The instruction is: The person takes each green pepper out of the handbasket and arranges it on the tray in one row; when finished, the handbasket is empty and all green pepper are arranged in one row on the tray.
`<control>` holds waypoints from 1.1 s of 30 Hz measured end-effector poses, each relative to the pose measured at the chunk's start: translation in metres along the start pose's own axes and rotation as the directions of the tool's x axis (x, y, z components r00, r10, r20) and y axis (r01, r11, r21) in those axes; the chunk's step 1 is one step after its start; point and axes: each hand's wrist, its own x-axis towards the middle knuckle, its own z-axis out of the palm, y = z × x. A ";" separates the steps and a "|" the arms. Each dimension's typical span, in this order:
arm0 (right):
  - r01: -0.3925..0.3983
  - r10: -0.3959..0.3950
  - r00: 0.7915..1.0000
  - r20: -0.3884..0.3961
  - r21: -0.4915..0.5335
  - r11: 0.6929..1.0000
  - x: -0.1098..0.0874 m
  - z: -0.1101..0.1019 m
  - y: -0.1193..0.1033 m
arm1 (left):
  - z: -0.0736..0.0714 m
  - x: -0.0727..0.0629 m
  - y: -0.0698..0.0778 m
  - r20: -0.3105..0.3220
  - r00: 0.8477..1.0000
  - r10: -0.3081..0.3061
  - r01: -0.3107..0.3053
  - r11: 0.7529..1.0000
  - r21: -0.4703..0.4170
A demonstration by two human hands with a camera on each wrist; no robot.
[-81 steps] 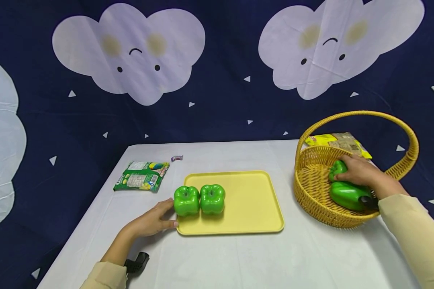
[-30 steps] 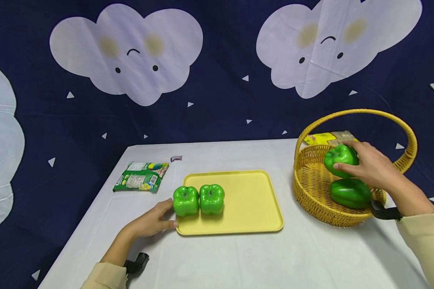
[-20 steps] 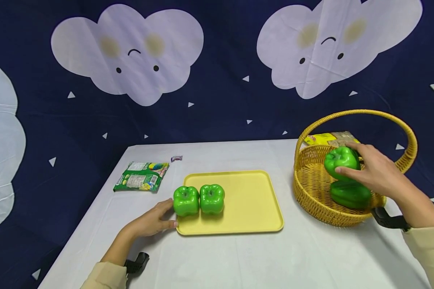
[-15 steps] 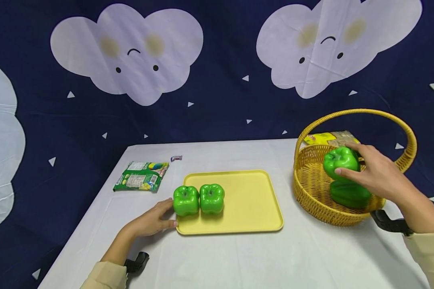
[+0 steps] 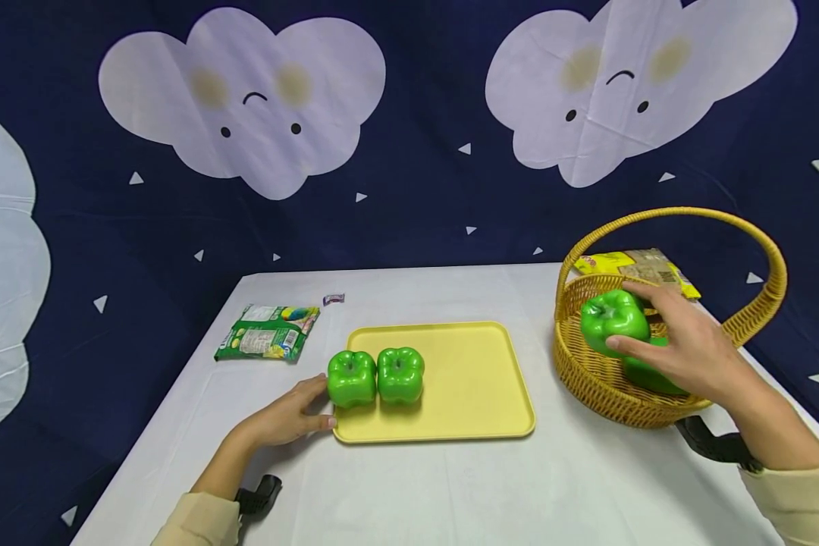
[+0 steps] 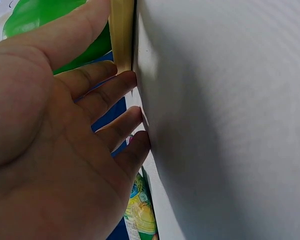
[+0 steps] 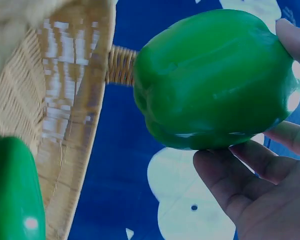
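Observation:
My right hand [image 5: 685, 353] grips a green bell pepper [image 5: 614, 321] between thumb and fingers, raised over the wicker basket [image 5: 590, 390]. In the right wrist view the held bell pepper [image 7: 217, 80] appears above the basket's rim [image 7: 92, 120]. Another green pepper [image 5: 648, 370] lies in the basket, partly hidden by my right hand. Two more green bell peppers stand side by side at the left of the yellow tray [image 5: 478, 383]: the outer pepper [image 5: 352, 379] and the inner pepper [image 5: 400, 375]. My left hand [image 5: 287, 415] rests at the tray's left edge with fingers extended, holding nothing.
A green snack bag [image 5: 266, 332] lies at the left of the white table, with a small wrapped candy [image 5: 334, 299] behind it. Behind the basket is a yellow packet [image 5: 644, 267]. The basket handle [image 5: 682, 212] arches high over its opening.
My right hand has lifted the bell pepper from inside the basket, and in the last half second has carried it left toward the basket's near-left rim. My left hand has stayed put.

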 end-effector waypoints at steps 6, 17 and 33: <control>0.077 -0.076 0.997 -0.030 0.033 0.997 -0.004 0.021 -0.016 | 0.000 0.000 -0.001 0.000 1.000 0.004 -0.004 1.000 -0.006; 0.046 -0.054 0.997 0.048 0.162 0.986 -0.003 0.065 -0.037 | 0.002 0.001 -0.006 -0.013 0.998 0.058 -0.058 0.998 0.002; 0.088 -0.119 0.990 0.078 0.319 0.944 0.007 0.110 -0.056 | 0.001 0.001 -0.004 -0.002 0.999 0.032 -0.032 0.999 -0.007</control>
